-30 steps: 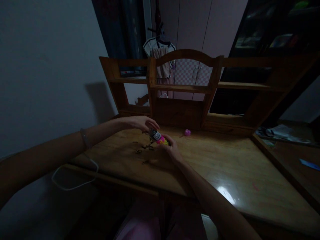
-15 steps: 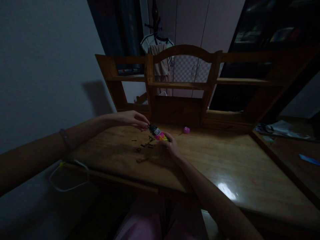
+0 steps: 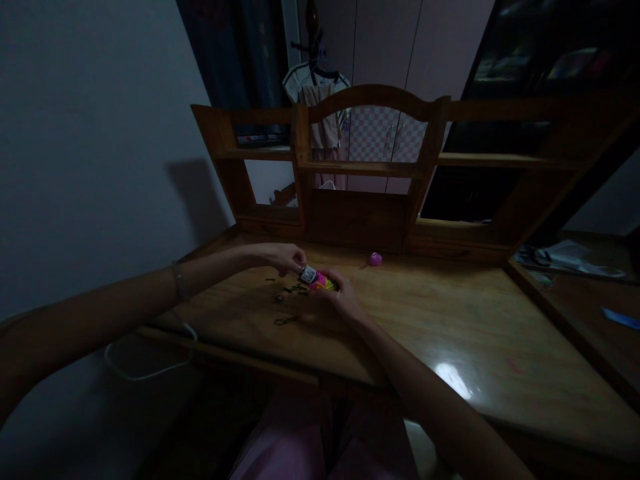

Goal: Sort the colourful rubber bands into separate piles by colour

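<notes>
Bright container point(image 3: 323, 280) held aslant over the bench point(image 3: 425, 313), its print too small to read

On my head feed the container sat in the right hand point(image 3: 345, 298), near the middle of the view. It bore a white label point(image 3: 309, 274) with dark marks near the end facing the left hand point(image 3: 277, 257); I could make out no brand and no single letter. Past the label the surface turned pink, then yellow toward the right palm.

Its long axis ran at a shallow slant, from upper left in my view down to lower right. The labelled end pointed at the left hand, while the opposite end ran into the right hand's grasp.

The right fingers were clamped around the pink and yellow part. The left fingers were curled in at the labelled end; whether they pinched it or merely rested against it, I could not tell in that dim light.

A pale band point(image 3: 179, 281) ringed the left wrist. Small dark pieces point(image 3: 289, 289) lay scattered on the bench just beside the container, to its left, and a dark looped piece point(image 3: 283, 321) lay closer to the person's lap. Beyond the right hand, a small pink object point(image 3: 375, 259) sat near the foot of the wooden shelf unit point(image 3: 357, 220).
</notes>
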Demonstrator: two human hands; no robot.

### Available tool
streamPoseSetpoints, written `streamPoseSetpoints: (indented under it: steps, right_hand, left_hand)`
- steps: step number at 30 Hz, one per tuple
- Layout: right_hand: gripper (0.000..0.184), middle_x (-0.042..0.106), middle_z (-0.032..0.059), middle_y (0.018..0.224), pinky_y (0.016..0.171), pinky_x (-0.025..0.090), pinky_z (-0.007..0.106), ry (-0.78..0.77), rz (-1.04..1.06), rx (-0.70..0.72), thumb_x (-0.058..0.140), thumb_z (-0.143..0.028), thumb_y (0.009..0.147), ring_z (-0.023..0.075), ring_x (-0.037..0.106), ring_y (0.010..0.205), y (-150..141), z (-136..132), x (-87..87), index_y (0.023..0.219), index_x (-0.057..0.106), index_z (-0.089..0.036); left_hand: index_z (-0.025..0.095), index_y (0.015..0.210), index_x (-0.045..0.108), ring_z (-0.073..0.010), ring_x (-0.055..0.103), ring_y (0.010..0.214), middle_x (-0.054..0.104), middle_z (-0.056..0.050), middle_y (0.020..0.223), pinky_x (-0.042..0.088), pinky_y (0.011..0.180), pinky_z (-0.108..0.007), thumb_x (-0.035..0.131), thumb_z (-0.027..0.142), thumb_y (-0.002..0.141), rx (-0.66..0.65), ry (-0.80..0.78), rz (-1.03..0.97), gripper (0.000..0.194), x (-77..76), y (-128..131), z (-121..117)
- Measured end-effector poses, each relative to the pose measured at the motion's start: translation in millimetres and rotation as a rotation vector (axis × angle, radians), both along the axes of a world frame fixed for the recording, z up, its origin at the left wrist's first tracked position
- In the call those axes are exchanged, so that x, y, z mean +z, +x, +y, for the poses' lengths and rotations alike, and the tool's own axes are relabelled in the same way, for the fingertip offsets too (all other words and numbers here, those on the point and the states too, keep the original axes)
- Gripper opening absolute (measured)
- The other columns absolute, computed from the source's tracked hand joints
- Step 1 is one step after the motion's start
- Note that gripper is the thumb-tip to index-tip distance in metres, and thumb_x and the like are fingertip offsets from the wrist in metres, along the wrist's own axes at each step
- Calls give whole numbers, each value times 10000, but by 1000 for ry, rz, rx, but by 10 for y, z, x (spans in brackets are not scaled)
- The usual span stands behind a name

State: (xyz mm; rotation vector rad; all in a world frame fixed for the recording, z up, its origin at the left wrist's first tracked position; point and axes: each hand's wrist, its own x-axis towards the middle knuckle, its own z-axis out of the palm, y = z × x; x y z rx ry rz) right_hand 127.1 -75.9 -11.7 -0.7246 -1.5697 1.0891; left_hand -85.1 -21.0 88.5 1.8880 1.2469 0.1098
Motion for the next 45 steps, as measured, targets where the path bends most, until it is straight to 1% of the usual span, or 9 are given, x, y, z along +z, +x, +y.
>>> streamPoseSetpoints:
  steps: [4, 8, 10, 14, 18, 23, 29, 37, 45]
  right_hand:
    - [385, 673, 3, 993, 857, 436, 317, -41, 44, -44, 678, -263, 668, 233, 582, 943, -2, 36, 25, 1050, 705, -218]
    - [382, 671, 6, 938, 805, 444, 307, -123, 111, -117, 662, -303, 662, 230, 581, 895, 22, 104, 43, 1028, 700, -203]
    - [380, 665, 7, 903, 745, 446, 288, -165, 145, -146, 651, -320, 663, 222, 582, 848, 50, 145, 34, 1018, 695, -193]
    - [390, 655, 5, 892, 690, 430, 261, -204, 201, -197, 630, -328, 674, 203, 575, 809, 133, 232, 7, 1035, 684, -189]
    - [399, 650, 2, 893, 680, 420, 252, -211, 232, -228, 620, -337, 677, 197, 567, 812, 200, 289, 18, 1044, 686, -194]
    - [394, 639, -6, 855, 677, 404, 246, -215, 258, -240, 634, -339, 664, 183, 553, 786, 218, 272, 84, 1024, 697, -192]
    - [359, 646, -10, 857, 694, 397, 248, -212, 255, -205, 643, -321, 647, 185, 551, 813, 176, 187, 158, 977, 713, -196]
    - [346, 635, -16, 837, 686, 382, 250, -196, 213, -187, 639, -314, 641, 186, 545, 806, 150, 189, 110, 959, 718, -202]
    - [372, 644, -8, 851, 694, 398, 258, -184, 195, -180, 633, -315, 654, 188, 549, 801, 151, 190, 99, 997, 711, -194]
  left_hand:
    - [191, 824, 644, -104, 536, 576, 595, 5, 711, 419, 506, -196, 753, 412, 675, 33, 23, -119, 287, 173, -115, 7]
    - [184, 916, 682, -149, 620, 760, 665, -36, 846, 490, 713, -254, 698, 474, 743, 99, 107, -245, 337, 296, -292, 93]
    - [173, 972, 688, -183, 635, 852, 688, -66, 929, 489, 798, -291, 640, 521, 781, 76, 174, -232, 399, 180, -298, 150]
    - [150, 1044, 674, -227, 592, 1004, 671, -90, 1076, 445, 893, -295, 543, 574, 829, -37, 382, -55, 493, -319, -116, 228]
    - [146, 1006, 663, -219, 561, 1011, 653, -90, 1071, 423, 913, -283, 439, 555, 891, -95, 384, -19, 480, -672, 55, 232]
    - [136, 946, 652, -198, 558, 870, 639, -67, 937, 427, 838, -294, 402, 500, 920, -178, 320, 77, 442, -603, -20, 63]
    - [156, 1080, 606, -204, 529, 922, 595, -61, 1033, 407, 811, -285, 536, 572, 860, -208, 295, 165, 475, -450, -187, -417]
    - [174, 1119, 552, -210, 518, 856, 557, -51, 1004, 429, 684, -278, 808, 577, 552, -87, 292, 228, 742, -680, -200, -695]
    - [180, 963, 662, -199, 587, 835, 664, -42, 903, 435, 723, -280, 668, 360, 779, -90, 394, 101, 257, -765, -225, -752]
